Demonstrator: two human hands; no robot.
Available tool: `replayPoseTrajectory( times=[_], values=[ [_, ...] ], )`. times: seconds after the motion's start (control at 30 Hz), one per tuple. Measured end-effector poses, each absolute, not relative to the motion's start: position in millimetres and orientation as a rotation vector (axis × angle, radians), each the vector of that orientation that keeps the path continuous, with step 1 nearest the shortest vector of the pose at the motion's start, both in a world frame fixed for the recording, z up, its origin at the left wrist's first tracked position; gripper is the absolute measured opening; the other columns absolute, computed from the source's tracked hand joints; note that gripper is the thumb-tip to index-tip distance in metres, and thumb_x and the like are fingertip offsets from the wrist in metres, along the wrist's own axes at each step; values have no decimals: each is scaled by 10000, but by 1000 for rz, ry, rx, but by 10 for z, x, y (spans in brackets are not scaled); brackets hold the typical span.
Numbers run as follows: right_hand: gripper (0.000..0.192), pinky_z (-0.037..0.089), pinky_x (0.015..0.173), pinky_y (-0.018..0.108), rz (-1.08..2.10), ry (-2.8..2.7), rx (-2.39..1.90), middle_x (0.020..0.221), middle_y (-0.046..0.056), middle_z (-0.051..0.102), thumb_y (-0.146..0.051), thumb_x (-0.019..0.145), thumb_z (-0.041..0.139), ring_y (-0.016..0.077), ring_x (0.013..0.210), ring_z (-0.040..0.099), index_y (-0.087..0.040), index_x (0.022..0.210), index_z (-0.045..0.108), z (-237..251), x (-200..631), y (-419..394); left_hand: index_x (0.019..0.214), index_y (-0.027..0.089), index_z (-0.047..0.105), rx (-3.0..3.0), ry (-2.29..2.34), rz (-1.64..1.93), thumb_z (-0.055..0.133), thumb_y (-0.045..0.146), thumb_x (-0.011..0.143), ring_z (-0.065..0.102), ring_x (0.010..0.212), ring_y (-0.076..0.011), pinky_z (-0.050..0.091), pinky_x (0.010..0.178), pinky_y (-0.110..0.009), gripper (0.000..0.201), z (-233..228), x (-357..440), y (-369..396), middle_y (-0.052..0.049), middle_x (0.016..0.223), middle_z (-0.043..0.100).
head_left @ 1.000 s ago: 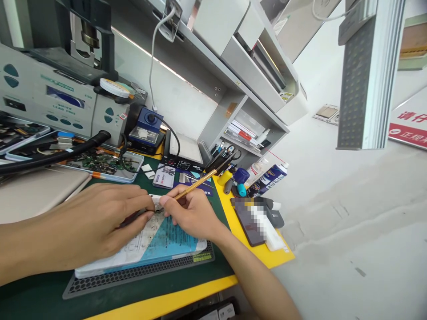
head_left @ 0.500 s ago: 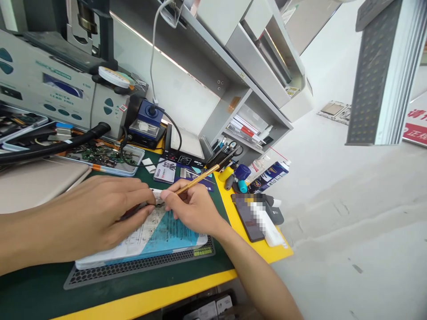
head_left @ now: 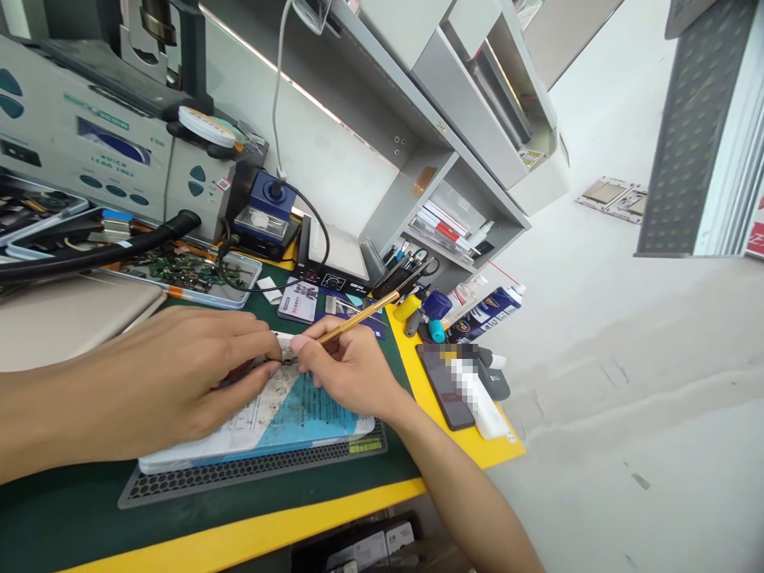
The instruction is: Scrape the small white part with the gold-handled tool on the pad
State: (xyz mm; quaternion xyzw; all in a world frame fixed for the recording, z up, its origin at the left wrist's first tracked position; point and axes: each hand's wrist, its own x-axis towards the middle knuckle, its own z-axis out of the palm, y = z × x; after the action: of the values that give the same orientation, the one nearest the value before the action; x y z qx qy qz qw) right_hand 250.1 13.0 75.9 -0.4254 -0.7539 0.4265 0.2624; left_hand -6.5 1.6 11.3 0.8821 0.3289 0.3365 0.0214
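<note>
Fine work on a small part is judged to be in hand, at the top edge of an opened device lying flat on a honeycomb-patterned mat on the green bench mat. The left hand is laid over the device's upper left, fingers curled and pinched on a dark slim tool, probably tweezers, mostly hidden beneath the hand. The right hand is closed in a pen grip on a gold-handled tool, its tip brought down where the two sets of fingertips almost meet. The part itself is too small to be made out. The device shows a blue panel and a pale printed section, its face upward. The next move is judged to call for a steady, light tip and a firm hold by the left. A dark phone lies well apart on the yellow pad.
</note>
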Motion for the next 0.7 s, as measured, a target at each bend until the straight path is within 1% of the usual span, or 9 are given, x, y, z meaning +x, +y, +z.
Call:
replayPoseTrajectory(
  times=[0.13, 0.37, 0.53, 0.7],
  values=[
    [562, 446, 579, 293, 1139, -2050, -1159, 826, 36, 698, -736, 1012, 868, 162, 658, 600, -228, 846, 694, 771, 2496, 130, 960, 311, 762, 2726, 1028, 1032, 544, 363, 1187, 681, 676, -198, 431, 632, -382, 319, 113, -55, 21, 13, 821, 732],
    [491, 457, 594, 295, 1141, -2067, -1143, 778, 7, 662, -682, 1045, 870, 167, 651, 606, -226, 932, 723, 733, 2533, 143, 952, 303, 739, 2739, 1022, 1043, 521, 377, 1206, 657, 658, -189, 411, 625, -370, 342, 136, -31, 16, 25, 806, 704],
    [490, 463, 606, 301, 1140, -2077, -1134, 794, 11, 667, -673, 1060, 861, 163, 648, 603, -226, 923, 716, 717, 2541, 152, 968, 305, 743, 2741, 1025, 1063, 537, 382, 1208, 658, 660, -182, 408, 627, -373, 326, 142, -37, 1, 29, 810, 700],
    [473, 456, 613, 307, 1138, -2070, -1116, 793, 4, 660, -660, 1063, 862, 160, 646, 595, -227, 930, 728, 704, 2543, 152, 991, 309, 753, 2733, 1028, 1054, 507, 383, 1215, 657, 656, -182, 407, 631, -378, 341, 154, -33, -7, 26, 817, 701]
  ],
)
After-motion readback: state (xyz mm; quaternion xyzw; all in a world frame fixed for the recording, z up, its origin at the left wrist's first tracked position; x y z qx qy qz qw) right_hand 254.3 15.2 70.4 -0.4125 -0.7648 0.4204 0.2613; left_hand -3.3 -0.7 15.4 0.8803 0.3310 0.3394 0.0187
